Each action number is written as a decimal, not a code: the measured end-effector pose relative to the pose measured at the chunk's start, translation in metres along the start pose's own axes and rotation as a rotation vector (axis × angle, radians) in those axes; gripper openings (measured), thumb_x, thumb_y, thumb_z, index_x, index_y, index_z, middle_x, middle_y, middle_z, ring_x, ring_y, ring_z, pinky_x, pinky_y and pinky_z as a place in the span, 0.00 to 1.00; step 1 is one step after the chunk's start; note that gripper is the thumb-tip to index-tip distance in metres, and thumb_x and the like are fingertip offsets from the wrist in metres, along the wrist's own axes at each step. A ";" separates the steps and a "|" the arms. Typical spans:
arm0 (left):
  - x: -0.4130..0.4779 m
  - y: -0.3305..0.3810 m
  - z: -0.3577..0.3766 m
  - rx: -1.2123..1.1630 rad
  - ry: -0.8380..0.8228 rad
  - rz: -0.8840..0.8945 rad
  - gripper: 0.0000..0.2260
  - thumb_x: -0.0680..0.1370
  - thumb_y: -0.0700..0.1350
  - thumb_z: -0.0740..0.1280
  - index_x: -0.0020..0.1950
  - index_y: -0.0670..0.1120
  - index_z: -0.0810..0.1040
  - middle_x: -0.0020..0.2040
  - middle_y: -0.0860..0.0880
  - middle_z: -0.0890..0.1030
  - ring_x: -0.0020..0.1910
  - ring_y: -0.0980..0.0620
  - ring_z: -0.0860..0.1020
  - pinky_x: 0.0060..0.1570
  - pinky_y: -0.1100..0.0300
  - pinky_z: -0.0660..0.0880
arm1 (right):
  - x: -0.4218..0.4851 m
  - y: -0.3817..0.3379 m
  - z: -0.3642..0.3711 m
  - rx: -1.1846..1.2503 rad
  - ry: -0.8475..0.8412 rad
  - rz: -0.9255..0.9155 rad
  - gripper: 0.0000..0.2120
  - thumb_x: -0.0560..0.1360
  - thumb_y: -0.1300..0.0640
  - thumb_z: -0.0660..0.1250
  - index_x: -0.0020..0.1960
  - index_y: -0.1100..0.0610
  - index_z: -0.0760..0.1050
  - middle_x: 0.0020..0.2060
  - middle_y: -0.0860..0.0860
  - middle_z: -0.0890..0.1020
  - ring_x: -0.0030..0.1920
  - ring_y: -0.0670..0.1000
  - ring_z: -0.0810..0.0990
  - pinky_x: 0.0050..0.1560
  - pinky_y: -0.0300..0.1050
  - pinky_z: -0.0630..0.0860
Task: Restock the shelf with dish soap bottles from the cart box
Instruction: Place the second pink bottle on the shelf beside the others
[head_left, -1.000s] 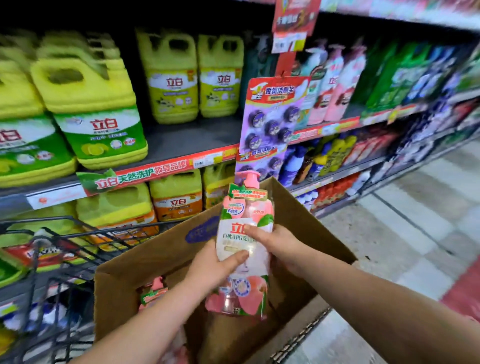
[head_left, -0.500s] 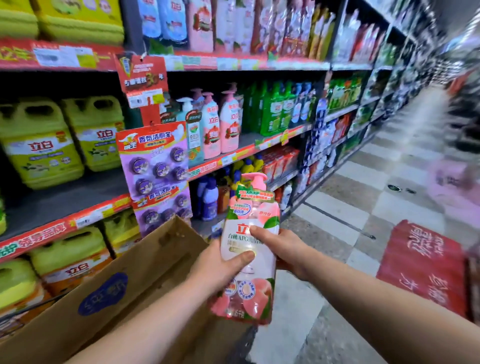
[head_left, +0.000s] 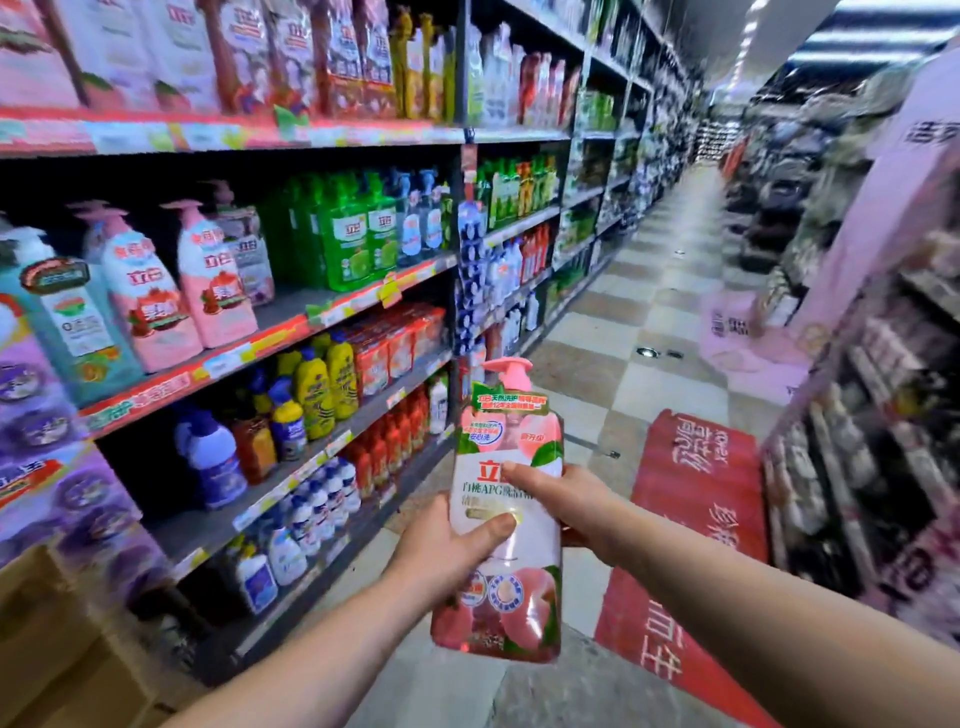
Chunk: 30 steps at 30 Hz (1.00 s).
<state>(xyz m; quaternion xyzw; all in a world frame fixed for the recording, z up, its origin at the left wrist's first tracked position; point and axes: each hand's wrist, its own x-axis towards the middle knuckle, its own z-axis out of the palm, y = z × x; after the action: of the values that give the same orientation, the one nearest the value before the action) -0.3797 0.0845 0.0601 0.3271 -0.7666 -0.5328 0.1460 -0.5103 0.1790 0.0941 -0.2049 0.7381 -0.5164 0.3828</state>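
Head view gives me the peach dish soap bottle (head_left: 530, 543) held out over the aisle floor, in front of the shelving and clear of it. It stands upright, with its long axis near vertical, pink pump head on top and base down. The printed label faces me, and I read the spout as pointing left toward the shelves. The left hand (head_left: 441, 548) grips it around the middle from the left, thumb across the front label, fingers hidden behind. The right hand (head_left: 571, 501) holds the right side a little higher, one digit laid over the red lettering. At left I see pink pump bottles (head_left: 208, 286) upright on the middle shelf (head_left: 280, 332). A cardboard box (head_left: 57, 649) shows at lower left, and a red floor mat (head_left: 696, 467) lies beyond.
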 end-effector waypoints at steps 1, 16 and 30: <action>0.009 0.004 0.007 0.017 0.001 -0.008 0.10 0.70 0.55 0.72 0.47 0.53 0.77 0.43 0.58 0.83 0.42 0.61 0.80 0.39 0.65 0.74 | 0.006 0.001 -0.009 0.012 0.007 0.002 0.16 0.69 0.46 0.72 0.51 0.54 0.78 0.43 0.50 0.85 0.40 0.49 0.85 0.36 0.40 0.80; 0.211 0.033 0.033 0.069 -0.042 -0.017 0.16 0.68 0.60 0.71 0.48 0.53 0.74 0.43 0.59 0.80 0.43 0.60 0.78 0.37 0.63 0.70 | 0.175 -0.047 -0.077 0.042 0.074 0.048 0.17 0.69 0.47 0.73 0.53 0.56 0.79 0.46 0.53 0.86 0.45 0.54 0.85 0.46 0.46 0.81; 0.405 0.040 -0.047 0.089 0.087 -0.020 0.11 0.69 0.59 0.71 0.44 0.55 0.75 0.43 0.58 0.82 0.42 0.60 0.79 0.37 0.65 0.72 | 0.389 -0.145 -0.049 0.003 -0.099 -0.004 0.16 0.69 0.46 0.73 0.51 0.55 0.78 0.45 0.52 0.86 0.43 0.52 0.85 0.43 0.46 0.82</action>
<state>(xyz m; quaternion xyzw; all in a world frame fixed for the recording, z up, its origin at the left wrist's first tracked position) -0.6678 -0.2065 0.0643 0.3639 -0.7791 -0.4849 0.1593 -0.8043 -0.1182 0.0980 -0.2311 0.7170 -0.5074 0.4184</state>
